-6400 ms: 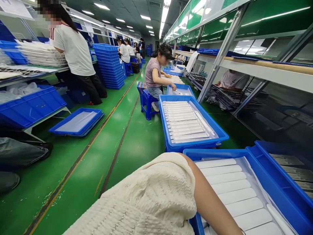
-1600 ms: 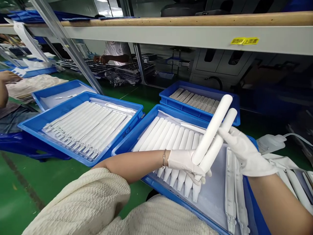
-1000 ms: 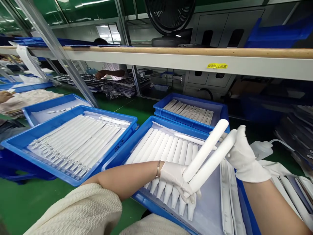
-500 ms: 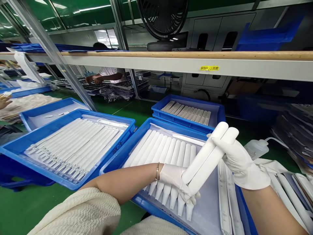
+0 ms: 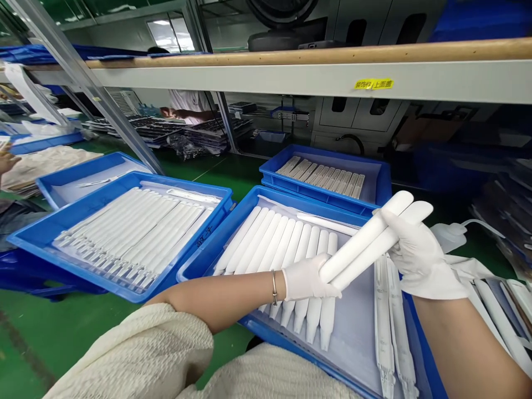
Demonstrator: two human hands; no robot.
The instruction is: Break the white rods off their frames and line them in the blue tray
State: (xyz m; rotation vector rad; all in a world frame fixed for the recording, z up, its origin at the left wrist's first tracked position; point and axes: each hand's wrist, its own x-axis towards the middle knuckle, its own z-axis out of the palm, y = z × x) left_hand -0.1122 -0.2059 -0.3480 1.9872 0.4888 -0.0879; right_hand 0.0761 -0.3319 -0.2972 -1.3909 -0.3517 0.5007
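Two long white plastic casings [image 5: 369,241] lie side by side across my hands, tilted up to the right. My gloved left hand [image 5: 310,278] is closed around their lower ends. Near the upper ends, my gloved right hand [image 5: 413,246] grips them, thumb on top. Below them is a blue tray [image 5: 195,266] lined with a pale sheet. A row of similar white casings [image 5: 274,238] with tapered ends fills its left part. Along the tray's right side lie two slimmer white pieces [image 5: 384,327] with detailed surfaces.
To the left, another blue tray [image 5: 37,244] holds a row of white parts. A smaller-looking blue tray [image 5: 324,191] with white strips stands behind. A shelf beam [image 5: 266,77] crosses above. At right are a squeeze bottle [image 5: 449,235] and stacked parts. A co-worker [image 5: 189,102] works beyond.
The two casings have shifted up and to the right and tilt flatter, with both hands moving along. My view has dipped slightly, so the shelf appears higher.
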